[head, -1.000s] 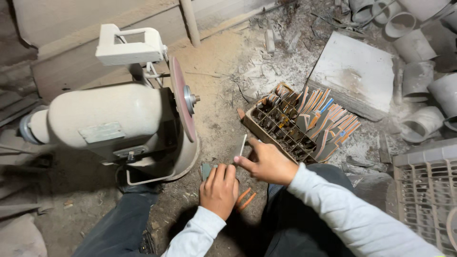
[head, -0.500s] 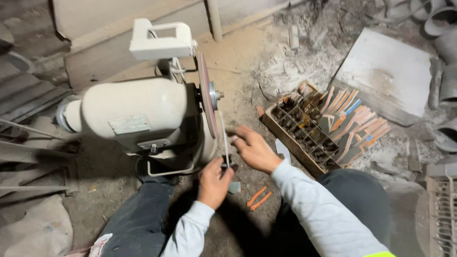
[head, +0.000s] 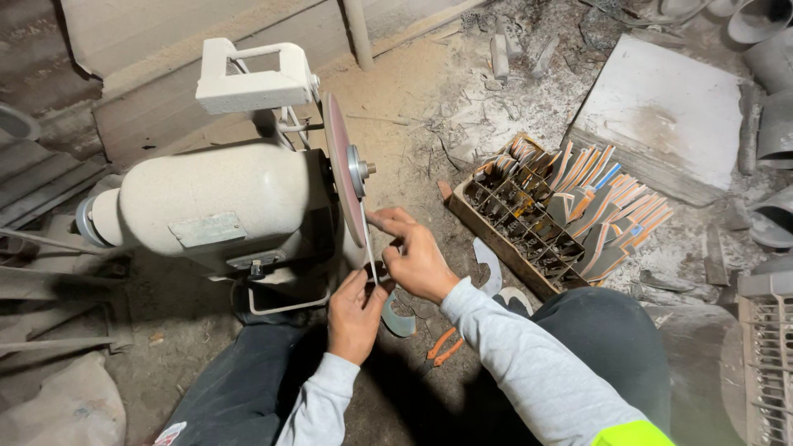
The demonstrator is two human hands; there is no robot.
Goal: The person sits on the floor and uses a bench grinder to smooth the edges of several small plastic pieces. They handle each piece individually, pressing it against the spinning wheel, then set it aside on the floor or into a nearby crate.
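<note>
1. Both of my grips are pinched on one thin metal blade (head: 371, 258): my right hand (head: 417, 260) holds its upper part with thumb and fingers closed, my left hand (head: 355, 314) clamps its lower end.
2. I see the blade standing nearly upright, its edge against the reddish grinding wheel (head: 340, 177) of the pale bench grinder (head: 215, 206), which sits on the dusty floor (head: 413, 107).
3. Just below my hands a curved grey blade (head: 398, 318) lies on the floor, and orange-handled pliers (head: 444, 347) lie near it.
4. Right of my right hand I see a wooden crate (head: 529, 227) with compartments, packed with more blades leaning on end.
5. Beyond the crate, a flat grey slab (head: 669, 107) lies among rubble and grey pipes (head: 776, 124).
</note>
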